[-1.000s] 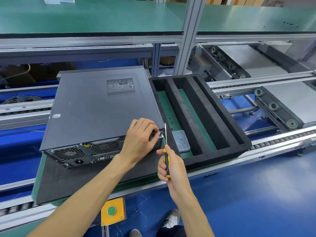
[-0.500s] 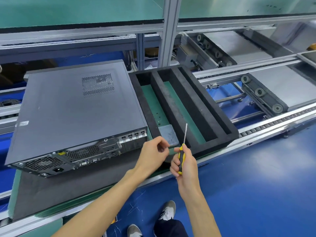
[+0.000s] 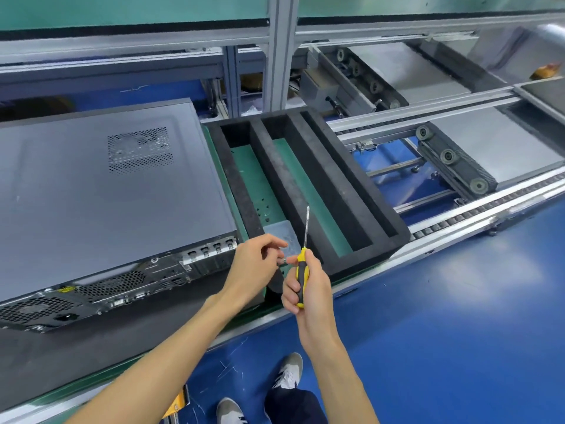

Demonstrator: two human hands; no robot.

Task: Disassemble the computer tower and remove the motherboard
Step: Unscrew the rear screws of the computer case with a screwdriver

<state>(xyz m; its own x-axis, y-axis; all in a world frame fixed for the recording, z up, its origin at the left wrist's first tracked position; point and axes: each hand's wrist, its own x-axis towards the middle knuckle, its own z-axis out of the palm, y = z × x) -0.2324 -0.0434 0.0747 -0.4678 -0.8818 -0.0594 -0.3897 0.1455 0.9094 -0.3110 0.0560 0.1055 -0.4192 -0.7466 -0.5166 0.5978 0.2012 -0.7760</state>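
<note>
A dark grey computer tower (image 3: 101, 203) lies on its side on a black mat (image 3: 61, 356), its rear panel with ports and fan grilles facing me. My left hand (image 3: 253, 267) hovers just right of the tower's rear corner and pinches a small screw (image 3: 282, 261) between thumb and fingertips. My right hand (image 3: 308, 286) grips a yellow and black screwdriver (image 3: 302, 270) by the handle, its shaft pointing up and away. Both hands are over the near end of a black foam tray (image 3: 336, 191).
The foam tray has long slots with a green floor; a small clear bag (image 3: 282, 237) lies at the near end of the left slot. Conveyor rails and rollers (image 3: 458, 166) run to the right. A metal upright post (image 3: 279, 53) stands behind. Blue floor and my shoes are below.
My left hand has come off the tower's rear corner and moved right toward the tray, holding a screw. The right hand with the screwdriver stayed beside it. The view shifted right.
</note>
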